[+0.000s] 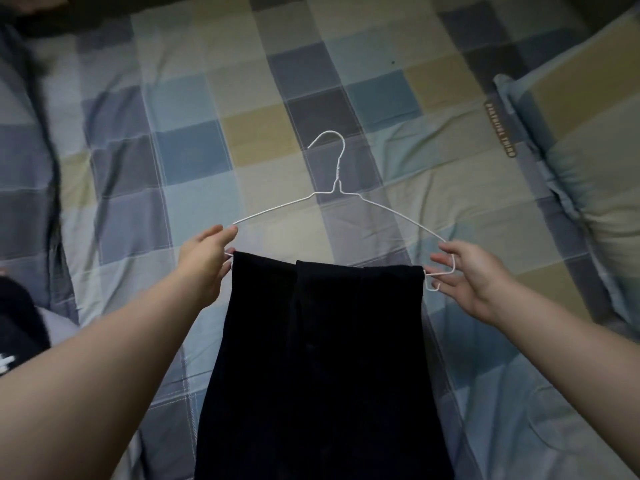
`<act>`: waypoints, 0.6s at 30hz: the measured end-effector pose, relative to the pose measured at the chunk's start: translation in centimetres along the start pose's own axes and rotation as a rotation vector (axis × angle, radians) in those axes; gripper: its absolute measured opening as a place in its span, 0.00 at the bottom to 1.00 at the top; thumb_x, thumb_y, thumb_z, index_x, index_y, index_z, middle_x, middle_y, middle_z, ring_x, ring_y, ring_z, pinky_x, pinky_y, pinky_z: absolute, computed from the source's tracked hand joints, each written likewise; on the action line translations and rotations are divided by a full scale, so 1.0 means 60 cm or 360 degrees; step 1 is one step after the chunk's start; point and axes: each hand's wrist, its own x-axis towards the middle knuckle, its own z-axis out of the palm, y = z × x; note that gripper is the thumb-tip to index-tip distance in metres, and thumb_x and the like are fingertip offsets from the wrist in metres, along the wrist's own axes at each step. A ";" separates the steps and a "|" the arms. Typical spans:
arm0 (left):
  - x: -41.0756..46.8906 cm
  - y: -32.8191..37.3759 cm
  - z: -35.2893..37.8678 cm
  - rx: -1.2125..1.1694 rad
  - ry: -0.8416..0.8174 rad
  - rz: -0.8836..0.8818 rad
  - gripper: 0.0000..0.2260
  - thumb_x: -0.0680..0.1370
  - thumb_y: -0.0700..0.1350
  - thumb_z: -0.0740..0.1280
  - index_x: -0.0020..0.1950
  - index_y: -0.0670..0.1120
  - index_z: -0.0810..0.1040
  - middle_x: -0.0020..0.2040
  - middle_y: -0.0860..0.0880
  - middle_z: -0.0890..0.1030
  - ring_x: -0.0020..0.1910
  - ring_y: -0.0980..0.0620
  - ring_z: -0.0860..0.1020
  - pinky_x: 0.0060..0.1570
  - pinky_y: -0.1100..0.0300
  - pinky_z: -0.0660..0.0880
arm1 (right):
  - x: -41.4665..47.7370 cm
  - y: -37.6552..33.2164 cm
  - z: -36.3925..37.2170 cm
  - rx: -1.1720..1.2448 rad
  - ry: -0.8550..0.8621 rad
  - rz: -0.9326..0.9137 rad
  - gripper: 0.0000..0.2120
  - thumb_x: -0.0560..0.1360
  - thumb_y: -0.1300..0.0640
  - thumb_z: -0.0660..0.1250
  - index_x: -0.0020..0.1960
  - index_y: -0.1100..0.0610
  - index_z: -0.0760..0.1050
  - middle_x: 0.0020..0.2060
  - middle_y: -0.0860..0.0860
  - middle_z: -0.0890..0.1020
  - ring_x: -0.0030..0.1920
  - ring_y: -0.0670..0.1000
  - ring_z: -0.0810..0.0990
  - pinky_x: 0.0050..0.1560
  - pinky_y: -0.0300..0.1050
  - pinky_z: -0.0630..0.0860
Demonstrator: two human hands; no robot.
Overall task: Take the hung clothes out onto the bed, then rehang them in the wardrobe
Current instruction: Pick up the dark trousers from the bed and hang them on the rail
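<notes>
Head view: thin white wire hanger point(337, 174), triangular, with a twisted neck and its hook pointing to 12 o'clock, held flat-ish over the bed point(194, 150). A dark navy garment point(325, 358) of soft matte fabric is folded over the hanger's bottom bar. It drapes toward 6 o'clock in a long panel that widens as it runs out of frame.

Left hand point(204, 261) is at 9 o'clock of the hanger and pinches the left shoulder end, thumb on top and fingers underneath, just beside the garment's edge. Right hand point(467, 275) is at 3 o'clock. Its thumb sits above the right end loop and its fingers below, gripping the wire lightly, fingertips close to the garment's right edge. The garment hangs between the two forearms.

The bedsheet is wrinkled checked cotton in blue, grey and beige squares. A matching pillow point(581, 168) lies at 2 o'clock. Another dark cloth item point(17, 327) lies at 8 o'clock on the bed.
</notes>
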 end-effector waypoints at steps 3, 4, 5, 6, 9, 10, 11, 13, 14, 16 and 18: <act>-0.098 0.034 -0.025 -0.0048 -0.0001 0.0018 0.19 0.79 0.45 0.69 0.69 0.44 0.73 0.59 0.45 0.78 0.58 0.47 0.78 0.64 0.55 0.72 | -0.104 -0.019 -0.026 0.0013 -0.0010 -0.0003 0.06 0.80 0.59 0.60 0.45 0.52 0.70 0.43 0.49 0.77 0.43 0.53 0.79 0.48 0.48 0.70; -0.133 0.045 -0.036 -0.0087 0.0003 0.0017 0.18 0.80 0.44 0.69 0.69 0.43 0.74 0.57 0.45 0.79 0.58 0.46 0.79 0.65 0.54 0.72 | -0.139 -0.022 -0.036 0.0021 0.0001 -0.0005 0.07 0.80 0.59 0.60 0.45 0.51 0.70 0.43 0.49 0.78 0.43 0.54 0.79 0.50 0.48 0.69; -0.167 0.054 -0.049 -0.0119 0.0004 0.0018 0.17 0.80 0.43 0.68 0.68 0.43 0.74 0.53 0.46 0.79 0.58 0.46 0.79 0.65 0.54 0.72 | -0.175 -0.021 -0.047 0.0028 0.0016 -0.0006 0.07 0.80 0.60 0.61 0.44 0.51 0.71 0.43 0.49 0.78 0.43 0.54 0.79 0.50 0.48 0.69; -0.202 0.061 -0.062 -0.0131 -0.0008 0.0021 0.16 0.80 0.42 0.68 0.68 0.42 0.74 0.50 0.47 0.80 0.57 0.46 0.79 0.65 0.54 0.72 | -0.213 -0.021 -0.056 0.0036 0.0027 -0.0014 0.08 0.79 0.61 0.61 0.44 0.51 0.71 0.42 0.49 0.78 0.43 0.53 0.79 0.48 0.46 0.69; -0.309 0.075 -0.102 -0.0073 -0.0096 0.0056 0.13 0.81 0.41 0.67 0.65 0.42 0.75 0.45 0.48 0.79 0.50 0.49 0.79 0.64 0.55 0.73 | -0.328 -0.011 -0.082 0.0076 0.0108 -0.0046 0.09 0.79 0.62 0.62 0.43 0.51 0.72 0.42 0.50 0.78 0.45 0.52 0.79 0.43 0.42 0.68; -0.342 0.077 -0.118 -0.0035 -0.0123 0.0074 0.13 0.81 0.41 0.67 0.64 0.41 0.76 0.44 0.47 0.79 0.48 0.51 0.79 0.64 0.55 0.73 | -0.368 -0.006 -0.089 0.0089 0.0137 -0.0049 0.09 0.80 0.62 0.62 0.43 0.52 0.73 0.42 0.50 0.78 0.45 0.52 0.78 0.44 0.41 0.68; -0.375 0.080 -0.134 0.0002 -0.0145 0.0098 0.13 0.81 0.42 0.66 0.64 0.40 0.76 0.43 0.47 0.79 0.46 0.51 0.79 0.64 0.54 0.73 | -0.408 0.001 -0.097 0.0107 0.0170 -0.0057 0.08 0.80 0.62 0.62 0.44 0.52 0.73 0.42 0.50 0.78 0.46 0.51 0.78 0.45 0.41 0.68; -0.435 0.086 -0.166 0.0066 -0.0184 0.0148 0.13 0.81 0.41 0.66 0.64 0.38 0.76 0.43 0.46 0.79 0.46 0.52 0.79 0.63 0.53 0.74 | -0.490 0.018 -0.113 0.0138 0.0235 -0.0096 0.08 0.80 0.61 0.62 0.44 0.53 0.73 0.41 0.51 0.77 0.44 0.49 0.76 0.44 0.40 0.68; -0.465 0.089 -0.181 0.0092 -0.0210 0.0174 0.14 0.81 0.41 0.66 0.64 0.37 0.76 0.43 0.46 0.80 0.46 0.51 0.80 0.62 0.53 0.74 | -0.533 0.028 -0.124 0.0144 0.0266 -0.0126 0.07 0.80 0.61 0.62 0.44 0.53 0.73 0.41 0.52 0.76 0.44 0.49 0.75 0.43 0.40 0.68; -0.521 0.096 -0.205 0.0154 -0.0301 0.0225 0.13 0.81 0.42 0.67 0.61 0.37 0.77 0.44 0.46 0.81 0.47 0.50 0.81 0.59 0.54 0.75 | -0.616 0.053 -0.148 0.0122 0.0333 -0.0182 0.05 0.80 0.60 0.62 0.46 0.56 0.74 0.43 0.55 0.77 0.46 0.51 0.75 0.46 0.42 0.70; -0.576 0.104 -0.221 0.0245 -0.0429 0.0296 0.08 0.80 0.43 0.68 0.56 0.40 0.79 0.45 0.45 0.82 0.49 0.49 0.81 0.59 0.55 0.76 | -0.696 0.082 -0.179 0.0078 0.0415 -0.0234 0.04 0.80 0.59 0.63 0.49 0.58 0.77 0.47 0.57 0.80 0.49 0.55 0.78 0.53 0.47 0.73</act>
